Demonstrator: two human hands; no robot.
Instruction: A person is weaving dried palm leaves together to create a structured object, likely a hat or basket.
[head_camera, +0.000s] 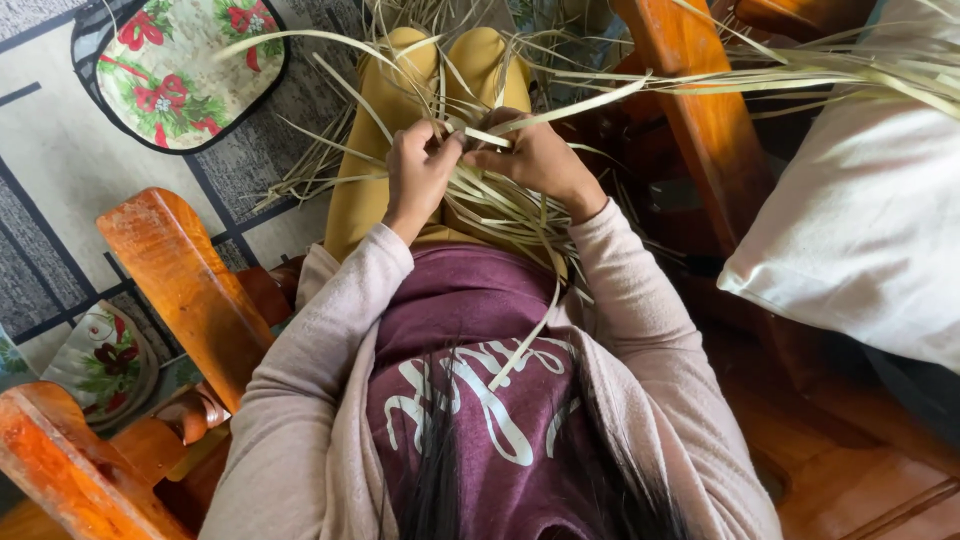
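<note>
Seated, I look down at my lap, where a loose bundle of pale dried leaf strips lies across my yellow trousers. My left hand pinches several strips between thumb and fingers. My right hand grips strips right beside it, the two hands almost touching over the bundle. Long strips fan out to the right toward the cushion and forward past my knees. One strip hangs down over my maroon shirt.
A wooden chair arm rises at my left, and another wooden arm at my right. A white cushion lies at right. A flowered pad lies on the patterned floor ahead left; another flowered pad sits lower left.
</note>
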